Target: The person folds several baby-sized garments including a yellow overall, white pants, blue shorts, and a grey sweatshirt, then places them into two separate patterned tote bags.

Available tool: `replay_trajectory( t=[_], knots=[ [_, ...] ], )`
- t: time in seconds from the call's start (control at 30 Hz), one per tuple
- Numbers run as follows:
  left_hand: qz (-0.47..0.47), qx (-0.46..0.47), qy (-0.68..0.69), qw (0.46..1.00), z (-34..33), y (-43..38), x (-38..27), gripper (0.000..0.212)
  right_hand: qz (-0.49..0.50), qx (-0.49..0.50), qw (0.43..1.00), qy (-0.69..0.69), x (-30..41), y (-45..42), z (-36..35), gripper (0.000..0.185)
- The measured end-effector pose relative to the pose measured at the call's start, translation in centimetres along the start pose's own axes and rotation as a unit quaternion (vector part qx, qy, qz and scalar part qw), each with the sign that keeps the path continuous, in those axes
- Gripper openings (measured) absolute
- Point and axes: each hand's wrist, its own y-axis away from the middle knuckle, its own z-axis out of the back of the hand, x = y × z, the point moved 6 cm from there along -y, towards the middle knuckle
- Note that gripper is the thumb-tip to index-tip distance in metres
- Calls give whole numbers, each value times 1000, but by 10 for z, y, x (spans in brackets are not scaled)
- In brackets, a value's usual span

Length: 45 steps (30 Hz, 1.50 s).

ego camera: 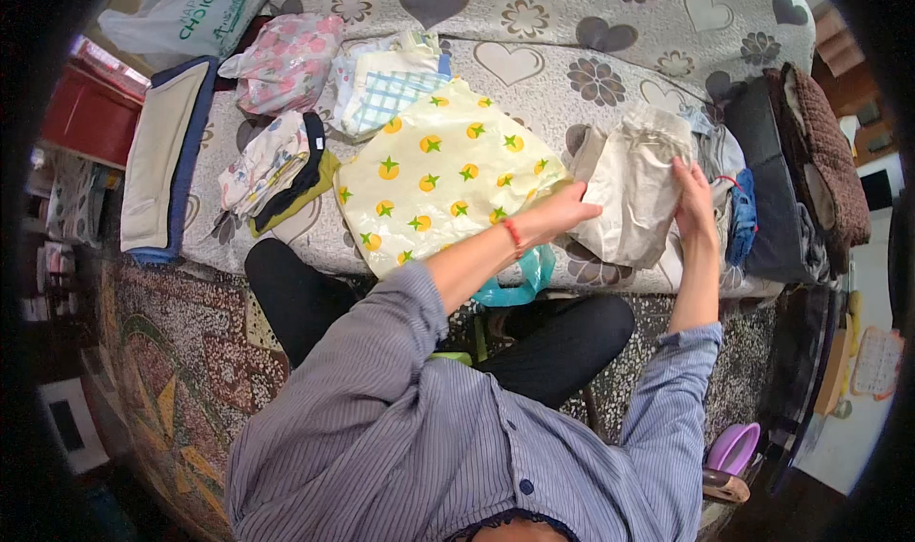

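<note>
Beige cloth trousers with a gathered elastic waist (636, 191) lie folded on the sofa seat, to my right. My left hand (568, 209), with a red bracelet at the wrist, grips their left edge. On the opposite edge, the fingers of my right hand (693, 195) hold the cloth. Under my left forearm spreads a pale yellow plastic bag printed with orange fruit (429, 177). Its turquoise handle (522, 281) hangs over the seat's front edge.
Left of the bag lie folded clothes (268, 170), a checked cloth (397, 91) and a floral plastic bag (289, 63). Folded blue denim (742, 217) and dark and brown textiles (822, 163) are at the right. A purple basin (735, 449) sits low right.
</note>
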Motion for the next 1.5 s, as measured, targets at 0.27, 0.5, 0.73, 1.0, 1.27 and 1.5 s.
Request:
replay_trajectory(
  t=[0.27, 0.5, 0.73, 1.0, 1.27, 1.5],
  knots=[
    [-175, 111, -271, 940, -18, 87, 9, 31, -76, -10, 981, 180, -27, 93, 9, 55],
    [-197, 91, -312, 925, -15, 97, 39, 29, 136, -67, 780, 607, -36, 131, 0, 70],
    [-101, 80, -38, 991, -15, 102, 34, 32, 169, 175, 634, 735, -49, 170, -62, 102],
    [-368, 44, -396, 840, -7, 108, -40, 69, 205, 233, 628, 714, -48, 160, -53, 40],
    [-155, 90, -164, 970, 1, 26, -3, 49, 74, 323, 723, 606, 4, 54, -46, 24],
    [28, -220, -254, 941, 38, -56, 22, 31, 298, -21, 620, 725, -21, -10, -46, 44]
  ],
)
